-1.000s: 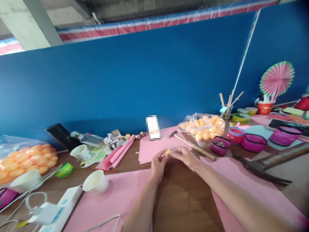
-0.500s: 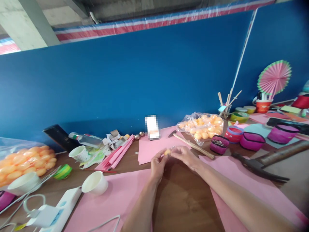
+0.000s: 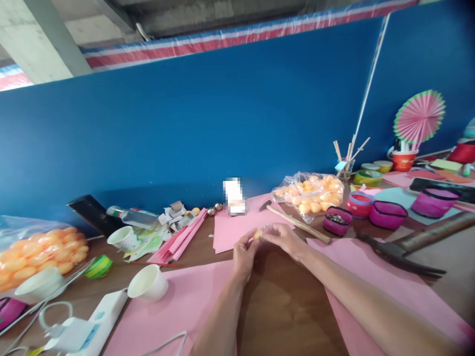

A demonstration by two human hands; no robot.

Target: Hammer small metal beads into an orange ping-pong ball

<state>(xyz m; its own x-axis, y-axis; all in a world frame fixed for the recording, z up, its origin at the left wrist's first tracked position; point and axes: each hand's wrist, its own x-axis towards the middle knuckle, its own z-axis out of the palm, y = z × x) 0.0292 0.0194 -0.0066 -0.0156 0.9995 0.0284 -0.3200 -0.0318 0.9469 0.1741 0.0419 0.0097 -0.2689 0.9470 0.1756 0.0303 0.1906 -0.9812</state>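
Over the bare brown strip of table, my left hand [image 3: 244, 257] pinches a small orange ball [image 3: 259, 234] between thumb and fingertips. Only part of the ball shows past the fingers. My right hand [image 3: 285, 240] is closed in a pinch right beside it, fingertips at the ball's right side. A tiny shiny spot appears by those fingertips, too small to name. Just beyond the hands lies a pink paper sheet [image 3: 224, 237], with a wooden-handled hammer [image 3: 297, 221] to the right of them.
Bags of orange balls lie at left [image 3: 44, 249] and right [image 3: 313, 195]. A large hammer [image 3: 393, 252] lies at right, near purple pouches [image 3: 388, 215]. Paper cups, including a white cup [image 3: 148, 284], and a power strip [image 3: 107, 316] are at left. A blue partition [image 3: 222, 113] stands behind.
The camera view has shifted slightly. Both hands stay together at the small ball, with barely any visible movement of the fingers.
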